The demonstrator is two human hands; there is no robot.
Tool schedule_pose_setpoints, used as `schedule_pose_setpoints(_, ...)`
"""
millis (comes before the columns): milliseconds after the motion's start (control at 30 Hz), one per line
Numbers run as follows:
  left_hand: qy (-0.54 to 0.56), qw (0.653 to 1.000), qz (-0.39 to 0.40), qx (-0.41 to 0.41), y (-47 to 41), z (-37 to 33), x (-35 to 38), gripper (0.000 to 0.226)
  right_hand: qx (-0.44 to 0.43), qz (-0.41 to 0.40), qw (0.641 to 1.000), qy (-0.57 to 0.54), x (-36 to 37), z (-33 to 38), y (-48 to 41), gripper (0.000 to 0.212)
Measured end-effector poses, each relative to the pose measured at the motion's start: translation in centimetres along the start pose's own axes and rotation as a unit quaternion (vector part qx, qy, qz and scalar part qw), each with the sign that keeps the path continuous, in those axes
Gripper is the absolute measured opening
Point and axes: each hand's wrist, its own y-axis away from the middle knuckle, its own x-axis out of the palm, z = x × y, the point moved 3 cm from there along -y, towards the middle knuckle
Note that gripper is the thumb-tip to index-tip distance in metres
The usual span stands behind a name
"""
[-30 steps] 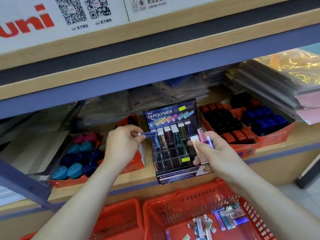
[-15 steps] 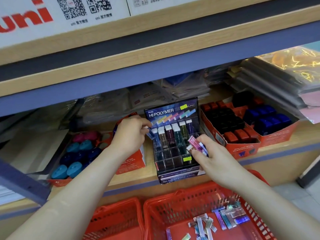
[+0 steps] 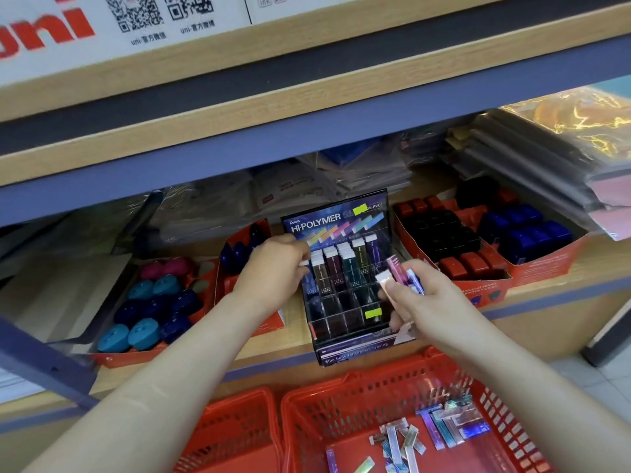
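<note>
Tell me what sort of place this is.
Probably a stationery shop: a Hi-Polymer eraser display stands on a shelf between red cartons of small goods, a uni brand sign shows above, and red shopping baskets sit below.

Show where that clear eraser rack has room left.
Free: the empty front compartments of the clear acrylic rack, between its back row of slim erasers and front lip. Crowded: that back row, where the left hand pinches a blue eraser. The right hand grips pink and white eraser sticks.
</note>
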Motion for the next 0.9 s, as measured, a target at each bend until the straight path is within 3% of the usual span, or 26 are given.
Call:
schedule_pose_setpoints(67, -0.003, 1.0, -0.006, 0.006, 0.1, 0.1, 0.4, 0.016, 0.053, 0.0, 0.989, -0.136, 0.0, 0.2, 0.2, 0.009)
schedule_pose_setpoints(167, 0.004, 1.0, -0.015, -0.009, 0.2, 0.0, 0.5, 0.022, 0.128, 0.015, 0.925, -0.357, 0.1, 1.1, 1.0, 0.012)
schedule_pose_setpoints(300, 0.135, 0.982, -0.095, -0.093, 1.5, -1.5, -1.6, 0.016, 0.167, 0.036, 0.873, -0.458, 0.5, 1.6, 1.5, 0.014)
schedule_pose_setpoints(367, 0.294, 0.943, -0.078, -0.135, 2.5, -3.4, -2.3, 0.012, 0.165, 0.04, 0.873, -0.456, 0.7, 1.6, 1.4, 0.014)
schedule_pose_setpoints(433, 0.446, 0.881, -0.005, -0.159, 3.5, -5.7, -2.6, 0.012, 0.153, 0.052, 0.893, -0.42, 1.0, 1.5, 1.4, 0.012)
schedule_pose_setpoints(500, 0.506, 0.846, 0.05, -0.16, 4.1, -7.4, -2.3, 0.013, 0.131, 0.079, 0.922, -0.357, 1.3, 1.5, 1.5, 0.012)
schedule_pose_setpoints(667, 0.607, 0.763, 0.082, -0.206, 4.7, -7.2, -1.3, 0.012, 0.092, 0.085, 0.968, -0.218, 1.5, 1.5, 1.9, 0.011)
schedule_pose_setpoints(800, 0.599, 0.764, 0.04, -0.236, 4.9, -5.0, -2.1, 0.011, 0.135, 0.057, 0.963, -0.227, 1.4, 1.4, 2.0, 0.018)
schedule_pose_setpoints(900, 0.512, 0.82, -0.067, -0.249, 4.0, -2.1, -3.8, 0.015, 0.157, 0.018, 0.947, -0.28, 0.5, 1.1, 1.6, 0.02)
